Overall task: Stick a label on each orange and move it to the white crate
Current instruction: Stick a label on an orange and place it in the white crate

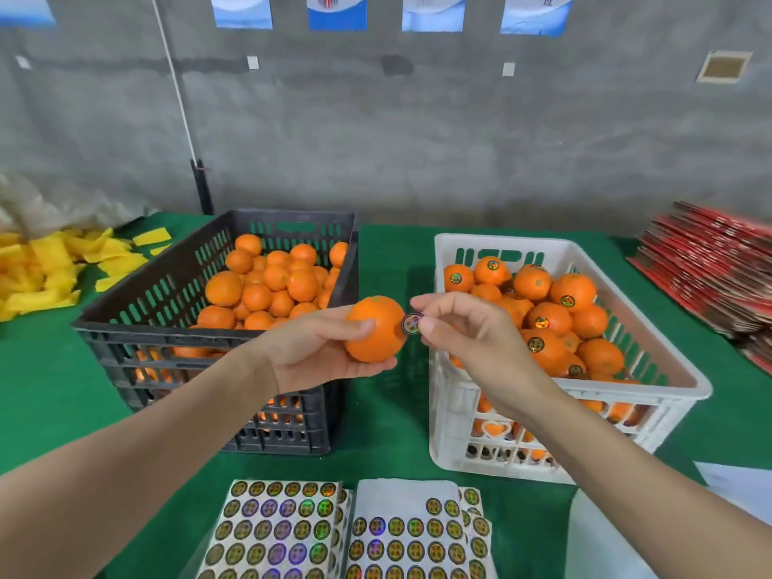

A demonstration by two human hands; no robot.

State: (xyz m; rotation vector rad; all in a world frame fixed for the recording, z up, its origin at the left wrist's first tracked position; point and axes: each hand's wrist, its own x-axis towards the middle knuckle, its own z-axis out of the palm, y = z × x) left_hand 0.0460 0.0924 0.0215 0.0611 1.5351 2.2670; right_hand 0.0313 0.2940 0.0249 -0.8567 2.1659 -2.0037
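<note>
My left hand [317, 353] grips an orange [378, 328] in the air between the two crates. My right hand [463, 332] pinches a round shiny label [412, 323] at the orange's right side, touching or nearly touching the peel. The black crate [125, 328] on the left holds several unlabelled oranges. The white crate [664, 369] on the right holds several oranges with labels on them. Two label sheets [275, 528] lie at the near edge of the green table, the right sheet [409, 537] with its top rows peeled off.
Yellow wrappers [54, 261] are heaped at the far left. A stack of red flat cartons [710, 265] lies at the far right. White paper [601, 545] sits at the near right corner. A grey wall stands behind the table.
</note>
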